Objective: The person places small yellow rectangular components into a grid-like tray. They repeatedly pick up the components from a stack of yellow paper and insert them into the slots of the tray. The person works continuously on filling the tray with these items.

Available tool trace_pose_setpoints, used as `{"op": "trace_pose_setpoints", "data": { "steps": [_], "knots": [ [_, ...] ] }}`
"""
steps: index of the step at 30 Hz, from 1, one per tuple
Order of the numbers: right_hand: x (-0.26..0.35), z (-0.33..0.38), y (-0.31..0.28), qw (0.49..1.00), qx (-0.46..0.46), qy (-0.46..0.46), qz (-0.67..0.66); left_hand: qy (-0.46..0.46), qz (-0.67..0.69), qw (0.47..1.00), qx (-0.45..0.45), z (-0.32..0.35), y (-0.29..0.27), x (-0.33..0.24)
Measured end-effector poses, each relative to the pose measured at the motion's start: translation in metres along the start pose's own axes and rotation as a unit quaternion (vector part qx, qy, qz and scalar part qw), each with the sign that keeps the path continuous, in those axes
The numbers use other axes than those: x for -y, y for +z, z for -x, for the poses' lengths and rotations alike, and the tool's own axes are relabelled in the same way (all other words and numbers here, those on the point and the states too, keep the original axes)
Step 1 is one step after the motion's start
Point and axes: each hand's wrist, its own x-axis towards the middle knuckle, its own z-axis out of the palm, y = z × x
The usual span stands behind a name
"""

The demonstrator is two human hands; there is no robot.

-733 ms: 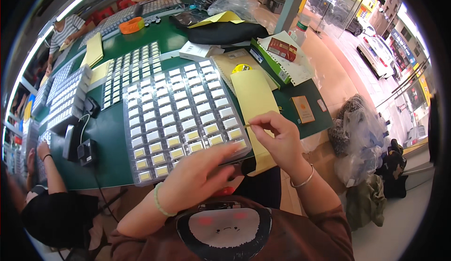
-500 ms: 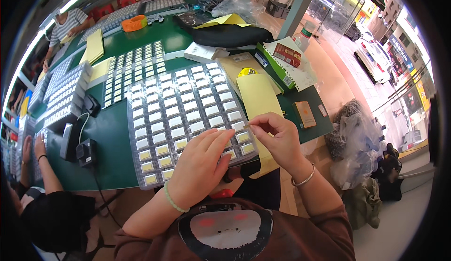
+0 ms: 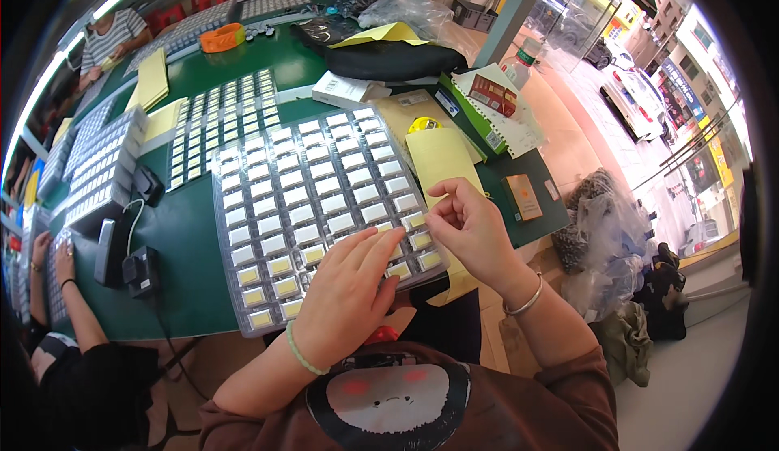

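A green table (image 3: 182,248) carries a clear compartment tray (image 3: 312,199), yellow envelopes (image 3: 442,159), a black bag (image 3: 389,57) and a white box (image 3: 341,90).

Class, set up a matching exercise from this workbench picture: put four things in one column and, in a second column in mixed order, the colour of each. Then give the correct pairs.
Things:
1. bead bracelet on the left hand
2. bangle on the right hand
3. tape roll
4. envelope

Colours:
A. orange
B. yellow
C. pale green
D. silver

Pairs: 1-C, 2-D, 3-A, 4-B
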Motion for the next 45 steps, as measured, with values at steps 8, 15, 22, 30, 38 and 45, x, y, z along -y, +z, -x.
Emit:
{"op": "trace_pose_setpoints", "data": {
  "steps": [8, 15, 22, 30, 38, 45],
  "knots": [
    [0.003, 0.0, 0.008, 0.997, -0.026, -0.034, 0.06, -0.013, 0.013, 1.0, 0.001, 0.001, 0.0, 0.0],
    [0.003, -0.003, 0.005, 0.998, -0.034, -0.032, 0.047, -0.022, -0.003, 1.0, 0.008, 0.0, 0.001, -0.002],
    [0.008, 0.0, 0.006, 0.995, -0.028, -0.04, 0.083, -0.035, -0.011, 0.999, 0.017, -0.007, 0.002, -0.007],
    [0.005, -0.002, 0.006, 0.996, -0.021, -0.05, 0.07, -0.039, -0.025, 0.999, 0.027, -0.008, 0.005, -0.005],
    [0.01, -0.002, 0.005, 0.994, -0.008, -0.055, 0.092, -0.033, -0.031, 0.999, 0.018, -0.01, 0.009, -0.007],
    [0.01, -0.004, 0.004, 0.993, 0.002, -0.056, 0.1, -0.016, -0.068, 0.997, 0.029, -0.014, 0.012, -0.008]
  ]
}}
